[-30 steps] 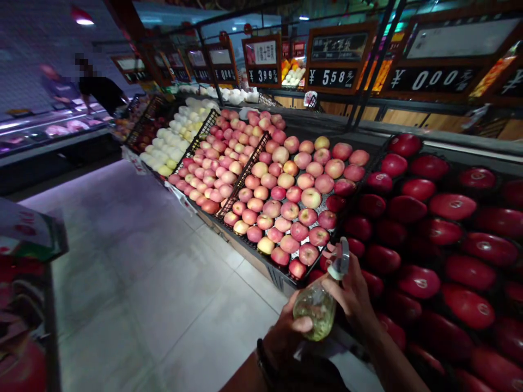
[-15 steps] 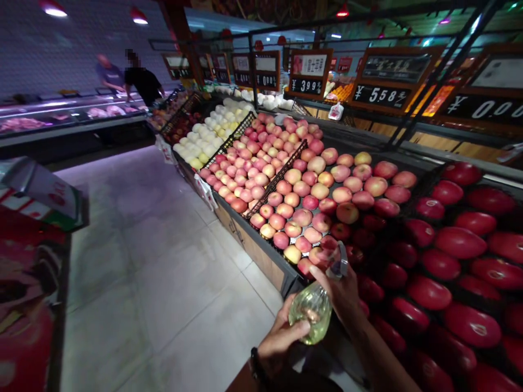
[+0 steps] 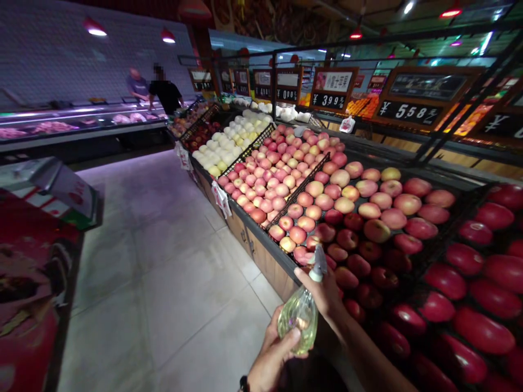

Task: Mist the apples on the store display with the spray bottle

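Note:
A clear spray bottle (image 3: 299, 314) with pale yellow-green liquid and a white trigger head is held in front of me, at the near edge of the fruit stand. My left hand (image 3: 272, 354) cups the bottle's body from below. My right hand (image 3: 327, 292) wraps the neck at the trigger, nozzle pointing toward the pink-red apples (image 3: 327, 209) in the black wire bin just beyond. Dark red apples (image 3: 457, 283) fill the bin to the right of my forearm.
The long sloped fruit stand (image 3: 261, 256) runs away to the back left, with more pink apples (image 3: 265, 179) and pale yellow fruit (image 3: 226, 144). Price signs (image 3: 408, 111) hang above. Tiled floor (image 3: 163, 272) lies left. A red display (image 3: 36, 261) stands at left. Two people (image 3: 163, 92) stand far back by a chilled counter.
My view has swung left and back, so the stand now sits further right. Both hands kept hold of the spray bottle, which shifted slightly left and lower.

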Available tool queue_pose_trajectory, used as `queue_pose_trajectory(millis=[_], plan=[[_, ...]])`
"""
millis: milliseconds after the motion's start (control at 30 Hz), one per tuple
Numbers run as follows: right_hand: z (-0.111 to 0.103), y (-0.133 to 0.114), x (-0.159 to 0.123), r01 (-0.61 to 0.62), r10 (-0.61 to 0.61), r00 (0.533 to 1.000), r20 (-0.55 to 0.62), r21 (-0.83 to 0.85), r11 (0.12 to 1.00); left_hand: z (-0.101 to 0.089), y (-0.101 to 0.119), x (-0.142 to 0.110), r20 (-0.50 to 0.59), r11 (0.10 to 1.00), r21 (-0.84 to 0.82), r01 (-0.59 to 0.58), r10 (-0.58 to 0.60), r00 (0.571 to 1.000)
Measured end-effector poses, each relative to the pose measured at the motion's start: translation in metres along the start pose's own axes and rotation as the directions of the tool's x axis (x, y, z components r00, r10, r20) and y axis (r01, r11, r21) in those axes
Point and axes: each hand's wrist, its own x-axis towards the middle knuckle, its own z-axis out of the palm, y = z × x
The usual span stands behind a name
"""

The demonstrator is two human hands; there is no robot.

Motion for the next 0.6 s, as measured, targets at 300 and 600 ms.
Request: queue_pose_trajectory(millis=[300,600], plan=[[0.009,-0.011,0.054,-0.141,0.15,0.988,-0.034,0.185,0.973,0.005,0.05,0.055,-0.003,0.999,0.04,-0.015,0.015,1.0],[0.011,-0.008,0.19,-0.016,0.054,0.992,-0.116,0.303,0.953,0.008,0.133,0.179,0.129,0.991,0.119,-0.059,0.043,0.991]])
